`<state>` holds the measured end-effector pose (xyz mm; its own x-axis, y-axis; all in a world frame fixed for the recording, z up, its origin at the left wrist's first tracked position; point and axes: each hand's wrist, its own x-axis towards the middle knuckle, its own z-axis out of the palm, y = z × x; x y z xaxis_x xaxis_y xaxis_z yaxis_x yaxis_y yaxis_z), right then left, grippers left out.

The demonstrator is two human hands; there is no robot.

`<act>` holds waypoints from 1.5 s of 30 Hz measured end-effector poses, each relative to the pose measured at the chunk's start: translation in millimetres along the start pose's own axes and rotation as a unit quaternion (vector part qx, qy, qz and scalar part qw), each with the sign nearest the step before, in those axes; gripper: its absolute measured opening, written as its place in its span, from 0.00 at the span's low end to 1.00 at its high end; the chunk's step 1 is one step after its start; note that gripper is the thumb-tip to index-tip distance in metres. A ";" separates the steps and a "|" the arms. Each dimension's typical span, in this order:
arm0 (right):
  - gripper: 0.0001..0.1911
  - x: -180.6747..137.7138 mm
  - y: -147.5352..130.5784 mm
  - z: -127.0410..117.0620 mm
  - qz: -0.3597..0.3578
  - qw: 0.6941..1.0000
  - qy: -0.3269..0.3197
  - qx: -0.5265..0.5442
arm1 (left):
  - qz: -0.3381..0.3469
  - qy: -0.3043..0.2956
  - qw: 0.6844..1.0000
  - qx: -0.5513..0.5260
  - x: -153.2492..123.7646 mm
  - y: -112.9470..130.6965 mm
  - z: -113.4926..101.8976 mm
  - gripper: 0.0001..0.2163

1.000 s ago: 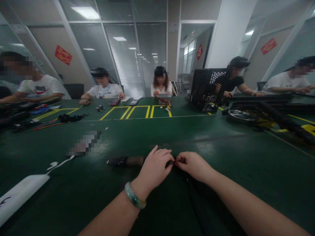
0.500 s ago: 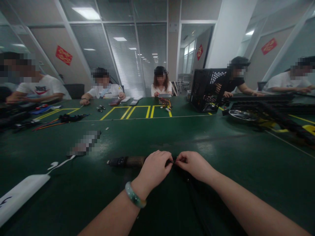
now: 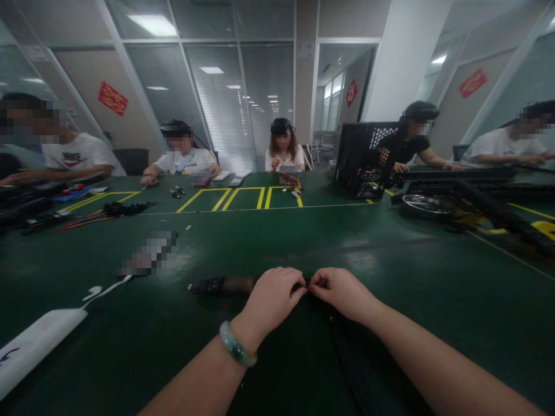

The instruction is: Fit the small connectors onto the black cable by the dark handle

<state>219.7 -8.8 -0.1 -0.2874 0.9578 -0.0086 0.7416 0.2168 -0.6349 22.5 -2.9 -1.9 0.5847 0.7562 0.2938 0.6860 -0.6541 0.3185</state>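
Observation:
My left hand (image 3: pixel 274 298) and my right hand (image 3: pixel 340 290) meet fingertip to fingertip at the near middle of the dark green table (image 3: pixel 277 242). Both are closed in a pinch on a small dark part between them, too small to name. A dark cylindrical tool (image 3: pixel 223 285) lies flat on the table and runs under my left hand. A green bangle (image 3: pixel 235 346) is on my left wrist. A dark cable or strap (image 3: pixel 342 352) lies below my right hand, hard to make out against the table.
A white flat object (image 3: pixel 37 342) and white earbuds (image 3: pixel 93 291) lie at the near left. Several people sit around the table's far side. A black perforated case (image 3: pixel 364 157) and a black frame with a round fan (image 3: pixel 422 203) stand at the right. Yellow tape lines (image 3: pixel 243 196) mark the middle.
My left index finger, stretched out a second ago, has curled in with the others. Both hands stay pinched together at the same place.

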 end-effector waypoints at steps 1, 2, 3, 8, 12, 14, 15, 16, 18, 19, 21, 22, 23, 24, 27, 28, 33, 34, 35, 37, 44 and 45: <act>0.08 0.1 0.3 0.2 0.001 1.000 -0.001 0.003 | 0.002 0.001 1.000 -0.003 0.0 -0.2 0.0 0.05; 0.08 0.2 0.7 0.5 0.003 1.000 -0.001 0.004 | 0.004 0.003 1.000 -0.006 -0.1 -0.3 0.0 0.06; 0.08 0.3 1.1 0.8 0.003 1.000 -0.001 0.004 | 0.006 0.005 1.000 -0.008 -0.1 -0.4 0.0 0.07; 0.08 1.0 4.2 2.2 0.000 1.000 0.000 -0.002 | 0.005 0.002 1.000 -0.008 -1.0 -0.2 0.1 0.06; 0.08 0.7 4.6 1.7 -0.001 1.000 0.000 -0.007 | -0.002 0.002 1.000 -0.006 -1.2 0.8 -0.4 0.05; 0.08 0.4 3.0 0.8 0.000 1.000 0.000 -0.006 | -0.004 -0.001 1.000 -0.004 -1.3 1.4 -1.2 0.04; 0.08 0.3 2.0 0.5 0.000 1.000 0.000 -0.005 | -0.004 -0.002 1.000 -0.003 -1.4 1.6 -1.7 0.05; 0.08 0.2 1.2 0.1 0.001 1.000 -0.001 -0.003 | -0.004 -0.002 1.000 -0.001 -1.5 1.9 -2.2 0.05; 0.08 0.0 0.2 -0.1 0.004 1.000 -0.004 -0.003 | -0.003 -0.004 1.000 0.002 -1.6 2.1 -2.9 0.08; 0.09 -0.1 0.3 -0.1 0.006 1.000 -0.005 -0.005 | -0.002 -0.007 1.000 0.005 -1.5 2.1 -3.1 0.09; 0.09 -0.2 1.3 0.3 0.006 1.000 -0.004 -0.007 | 0.002 -0.013 1.000 0.010 -1.1 2.0 -2.8 0.10; 0.09 -0.2 2.1 0.7 0.005 1.000 -0.003 -0.006 | 0.004 -0.017 1.000 0.013 -0.7 1.8 -2.4 0.09; 0.09 -0.2 3.0 1.0 0.004 1.000 -0.002 -0.005 | 0.006 -0.019 1.000 0.015 -0.4 1.6 -1.9 0.08; 0.09 -0.1 3.7 1.5 0.003 1.000 -0.002 -0.004 | 0.007 -0.020 1.000 0.015 0.0 1.4 -1.2 0.07; 0.09 0.5 4.7 2.7 0.004 1.000 -0.002 0.000 | 0.006 -0.015 1.000 0.010 0.7 0.5 1.0 0.06; 0.09 0.7 4.6 3.0 0.005 1.000 -0.002 0.003 | 0.004 -0.012 1.000 0.008 0.7 0.1 1.7 0.06; 0.09 0.2 1.7 1.6 0.013 1.000 -0.013 0.011 | 0.000 -0.007 1.000 0.006 0.1 -1.5 3.2 0.06; 0.09 -0.1 0.9 0.9 0.017 1.000 -0.017 0.011 | 0.000 -0.008 1.000 0.006 0.0 -1.6 3.2 0.06; 0.09 -0.4 0.1 0.2 0.020 1.000 -0.020 0.011 | -0.001 -0.008 1.000 0.006 0.0 -1.6 3.1 0.06; 0.09 -1.1 -1.3 -1.1 0.023 0.999 -0.024 0.011 | -0.003 -0.008 1.000 0.006 0.0 -1.2 2.9 0.05; 0.07 -1.6 -2.3 -0.9 0.015 1.000 -0.011 0.001 | -0.010 -0.007 1.000 0.011 -0.4 1.4 0.7 0.05; 0.07 -1.3 -1.8 -0.2 0.014 1.000 -0.009 0.002 | -0.011 -0.008 1.000 0.013 -0.4 1.6 0.4 0.06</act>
<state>218.9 -10.4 1.2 -0.2769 0.9600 -0.0413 0.7472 0.1881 -0.6374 23.6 -4.2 -1.9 0.5765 0.7703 0.2725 0.7092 -0.6373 0.3014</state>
